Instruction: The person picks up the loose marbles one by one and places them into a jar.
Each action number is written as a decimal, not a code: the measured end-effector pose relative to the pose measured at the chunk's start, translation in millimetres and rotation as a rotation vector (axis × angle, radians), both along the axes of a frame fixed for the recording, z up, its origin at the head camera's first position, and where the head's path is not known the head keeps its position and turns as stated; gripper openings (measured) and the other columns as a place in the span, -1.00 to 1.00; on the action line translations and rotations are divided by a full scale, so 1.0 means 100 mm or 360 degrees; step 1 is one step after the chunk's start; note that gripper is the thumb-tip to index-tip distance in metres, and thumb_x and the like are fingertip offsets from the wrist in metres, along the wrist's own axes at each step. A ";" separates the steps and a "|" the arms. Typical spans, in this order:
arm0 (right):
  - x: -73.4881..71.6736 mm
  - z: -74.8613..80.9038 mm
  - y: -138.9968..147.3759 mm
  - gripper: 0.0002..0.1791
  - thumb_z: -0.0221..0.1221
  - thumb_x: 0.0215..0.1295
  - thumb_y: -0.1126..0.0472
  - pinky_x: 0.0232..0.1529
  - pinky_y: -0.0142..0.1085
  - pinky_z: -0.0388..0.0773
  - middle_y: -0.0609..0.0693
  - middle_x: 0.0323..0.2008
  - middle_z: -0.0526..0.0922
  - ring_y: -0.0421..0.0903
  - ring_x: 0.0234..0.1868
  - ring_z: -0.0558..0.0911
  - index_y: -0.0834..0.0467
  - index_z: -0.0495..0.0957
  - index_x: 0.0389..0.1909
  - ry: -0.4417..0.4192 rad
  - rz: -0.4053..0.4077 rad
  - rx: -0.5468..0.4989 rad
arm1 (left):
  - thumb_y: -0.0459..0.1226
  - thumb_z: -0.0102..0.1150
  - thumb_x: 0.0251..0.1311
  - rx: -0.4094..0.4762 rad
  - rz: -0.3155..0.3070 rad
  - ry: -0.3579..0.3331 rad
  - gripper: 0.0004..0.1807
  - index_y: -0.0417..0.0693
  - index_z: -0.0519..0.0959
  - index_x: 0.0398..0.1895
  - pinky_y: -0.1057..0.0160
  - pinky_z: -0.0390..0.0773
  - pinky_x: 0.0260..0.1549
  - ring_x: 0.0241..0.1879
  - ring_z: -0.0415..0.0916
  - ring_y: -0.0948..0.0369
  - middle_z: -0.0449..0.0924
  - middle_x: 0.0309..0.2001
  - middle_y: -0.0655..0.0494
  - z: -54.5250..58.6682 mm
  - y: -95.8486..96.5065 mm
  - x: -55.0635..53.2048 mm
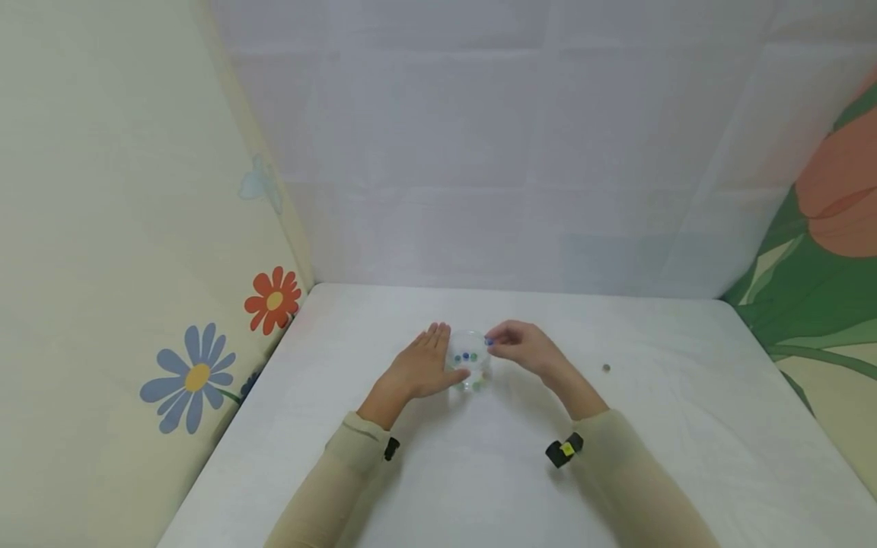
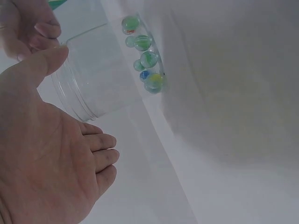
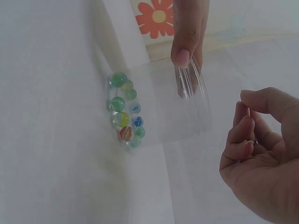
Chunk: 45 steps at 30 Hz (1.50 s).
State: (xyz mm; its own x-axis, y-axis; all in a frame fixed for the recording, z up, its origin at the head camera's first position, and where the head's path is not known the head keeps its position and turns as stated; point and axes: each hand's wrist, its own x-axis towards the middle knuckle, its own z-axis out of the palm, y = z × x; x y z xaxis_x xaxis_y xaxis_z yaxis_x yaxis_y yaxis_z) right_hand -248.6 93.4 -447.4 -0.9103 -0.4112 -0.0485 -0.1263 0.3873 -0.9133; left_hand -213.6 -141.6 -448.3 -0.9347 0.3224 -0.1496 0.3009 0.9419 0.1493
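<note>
A clear, open-topped jar [image 1: 469, 340] stands upright on the table, with several marbles [image 3: 117, 103] in green, blue, yellow and red-brown lying on its bottom. My left hand [image 1: 422, 367] is at the jar's left side, its fingers straight and its thumb laid against the rim, as the left wrist view also shows. Beside the jar's mouth on the right, my right hand [image 1: 526, 348] pinches a blue marble [image 1: 489, 342] between thumb and fingertips. In the right wrist view the fingers hide that marble.
One loose dark marble [image 1: 606, 367] lies on the white-covered table [image 1: 466, 487], to the right of my right hand. A white sheet [image 1: 438, 152] hangs behind the table. Flower-patterned panels [image 1: 197, 377] stand at both sides.
</note>
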 end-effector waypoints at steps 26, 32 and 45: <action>-0.04 -0.05 -0.18 -0.65 0.28 0.36 0.25 0.08 -0.14 0.61 0.02 -0.16 0.70 -0.07 -0.09 0.64 0.25 0.59 0.12 -0.0022 0.0047 0.0028 | 0.37 -0.20 0.39 -0.0063 0.0007 -0.0005 0.11 -0.30 -0.20 0.61 0.10 -0.15 0.58 0.62 -0.28 0.01 -0.22 0.62 -0.16 -0.05 0.00 -0.04; -0.03 -0.04 -0.15 -0.64 0.27 0.36 0.24 0.12 -0.10 0.60 0.03 -0.15 0.70 -0.06 -0.06 0.64 0.26 0.59 0.13 -0.0018 0.0054 0.0023 | 0.36 -0.18 0.39 -0.0048 0.0010 -0.0003 0.11 -0.30 -0.20 0.61 0.09 -0.15 0.58 0.62 -0.28 0.00 -0.22 0.62 -0.17 -0.05 0.00 -0.04; -0.02 0.03 0.13 -0.59 0.26 0.41 0.15 0.10 -0.07 0.57 0.02 -0.11 0.66 -0.04 -0.03 0.60 0.11 0.56 0.24 0.0022 0.0086 0.0087 | 0.35 -0.13 0.38 -0.0033 0.0029 0.0004 0.11 -0.31 -0.16 0.61 0.07 -0.12 0.58 0.62 -0.23 -0.01 -0.16 0.62 -0.18 -0.04 0.03 -0.03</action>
